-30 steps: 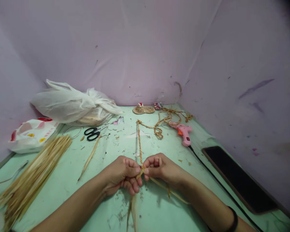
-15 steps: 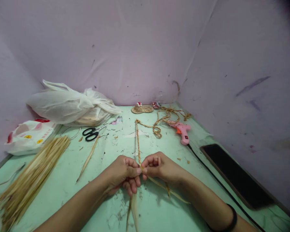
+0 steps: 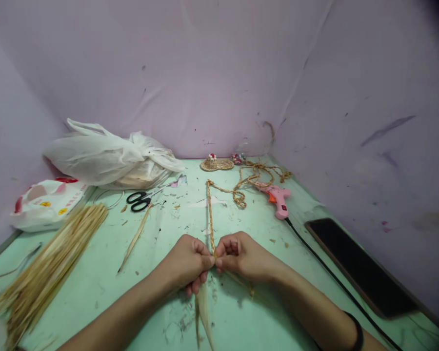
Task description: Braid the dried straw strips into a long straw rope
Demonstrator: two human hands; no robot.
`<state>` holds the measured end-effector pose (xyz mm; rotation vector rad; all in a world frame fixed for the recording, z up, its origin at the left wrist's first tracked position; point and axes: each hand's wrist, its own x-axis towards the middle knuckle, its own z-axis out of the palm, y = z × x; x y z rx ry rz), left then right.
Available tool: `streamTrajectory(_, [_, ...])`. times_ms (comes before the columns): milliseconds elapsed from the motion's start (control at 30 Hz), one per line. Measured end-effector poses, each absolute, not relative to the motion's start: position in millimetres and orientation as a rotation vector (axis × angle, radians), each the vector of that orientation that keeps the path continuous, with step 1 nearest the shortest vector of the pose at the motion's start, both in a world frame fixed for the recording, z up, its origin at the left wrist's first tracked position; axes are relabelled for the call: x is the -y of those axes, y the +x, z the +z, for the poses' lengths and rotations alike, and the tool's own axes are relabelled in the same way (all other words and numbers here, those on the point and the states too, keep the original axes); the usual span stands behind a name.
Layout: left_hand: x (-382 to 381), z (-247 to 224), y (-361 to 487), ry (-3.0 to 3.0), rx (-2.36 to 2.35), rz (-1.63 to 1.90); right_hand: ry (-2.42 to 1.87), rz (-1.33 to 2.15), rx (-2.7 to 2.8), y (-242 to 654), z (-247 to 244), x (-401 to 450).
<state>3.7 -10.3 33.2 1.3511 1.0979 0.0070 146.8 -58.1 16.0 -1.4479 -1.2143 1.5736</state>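
Observation:
A braided straw cord point(image 3: 210, 219) runs toward me from a bend near the back of the table, its near end pinched between both hands. My left hand point(image 3: 193, 262) is closed, thumb against fingers, at the left of that end. Pale flat strands point(image 3: 202, 312) hang below its fingers toward the table's near edge. My right hand point(image 3: 239, 254) is closed too, its thumb and fingertip meeting the left thumb. Under it, another strand trails off to the right, partly blurred. The exact point where the strands cross is hidden by the fingertips.
A bundle of dry straw point(image 3: 54, 268), black-handled scissors point(image 3: 139, 200) and a single strip point(image 3: 135, 239) lie left. White plastic bags point(image 3: 109, 158) stand behind. Coiled braid point(image 3: 258, 170), a beaded woven piece point(image 3: 216, 165), a pink glue gun point(image 3: 280, 200) with its cord and a phone point(image 3: 362, 268) are right and back.
Both hands stay at the braid's near end, with the left fingers curled in slightly more. The strand under the right hand has moved and is now blurred. The view has shifted slightly.

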Motion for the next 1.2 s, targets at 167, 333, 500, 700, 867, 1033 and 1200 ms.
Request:
streamTrajectory(167, [11, 29, 2, 1.652, -1.083, 0.214, -1.762, 1.118, 1.489, 142, 19, 65])
streamTrajectory(333, [12, 26, 3, 1.723, -1.072, 0.211, -1.964, 0.89, 1.617, 138, 37, 74])
streamTrajectory(500, [12, 24, 6, 1.692, -1.09, 0.211, -2.089, 0.7, 1.757, 126, 48, 85])
streamTrajectory(700, [16, 20, 5, 1.336, -1.086, 0.266, -1.995, 0.447, 2.114, 101, 35, 96])
streamTrajectory(867, [15, 24, 3, 1.312, -1.055, 0.253, -1.863, 0.429, 2.097, 102, 34, 100])
streamTrajectory(1033, [11, 33, 1, 1.279, -0.931, 0.233, -1.787, 0.747, 1.486, 128, 46, 85])
streamTrajectory(1200, [9, 37, -2, 1.334, -0.89, 0.19, -1.514, 1.522, 0.817, 132, 41, 71])
